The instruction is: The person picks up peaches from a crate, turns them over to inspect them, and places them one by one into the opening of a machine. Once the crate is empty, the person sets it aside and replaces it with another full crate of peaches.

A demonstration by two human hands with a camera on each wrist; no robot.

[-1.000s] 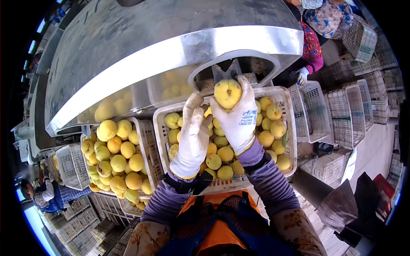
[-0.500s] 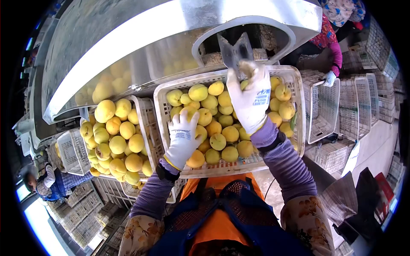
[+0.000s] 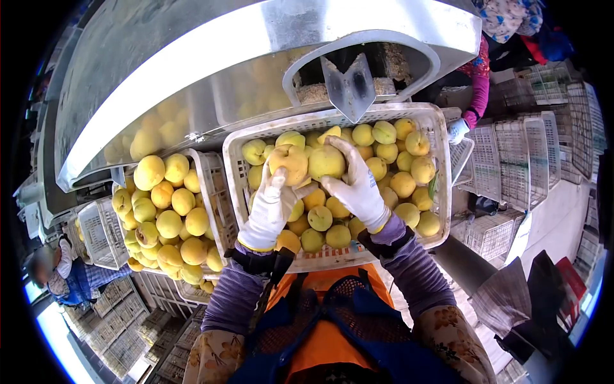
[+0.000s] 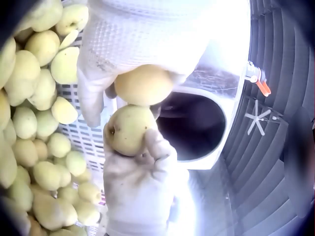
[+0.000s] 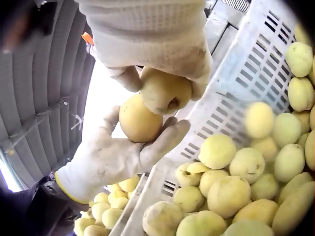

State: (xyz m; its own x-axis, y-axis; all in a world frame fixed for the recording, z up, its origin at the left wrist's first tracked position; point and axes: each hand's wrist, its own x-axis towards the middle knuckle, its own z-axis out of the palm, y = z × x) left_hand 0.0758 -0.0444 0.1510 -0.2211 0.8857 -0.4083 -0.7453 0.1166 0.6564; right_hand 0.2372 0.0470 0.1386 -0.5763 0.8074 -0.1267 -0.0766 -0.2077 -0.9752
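Note:
My gloved left hand point(image 3: 265, 211) grips a yellow-orange peach point(image 3: 288, 164) over the middle crate. Close beside it, my gloved right hand point(image 3: 359, 195) holds a greener peach point(image 3: 327, 162) between thumb and fingers. The two peaches are side by side in the head view and overlap in the right wrist view, where a dark stem hollow marks the greener peach point(image 5: 167, 93). Beneath both hands is a white plastic crate point(image 3: 441, 217) of yellow peaches point(image 3: 403, 184). A V-notched metal holder point(image 3: 350, 89) juts from the machine's opening just beyond the hands.
The steel machine point(image 3: 192, 70) curves along the far side. Another crate point(image 3: 214, 192) heaped with peaches stands at the left. Stacked crates point(image 3: 511, 160) stand at the right, where another person's gloved hand point(image 3: 458, 130) reaches in. A further person point(image 3: 77, 269) is at the far left.
The peach my right hand held at the metal holder is gone from there. My left hand dipped to the crate's fruit; now both hands have come together over the crate, each holding a peach.

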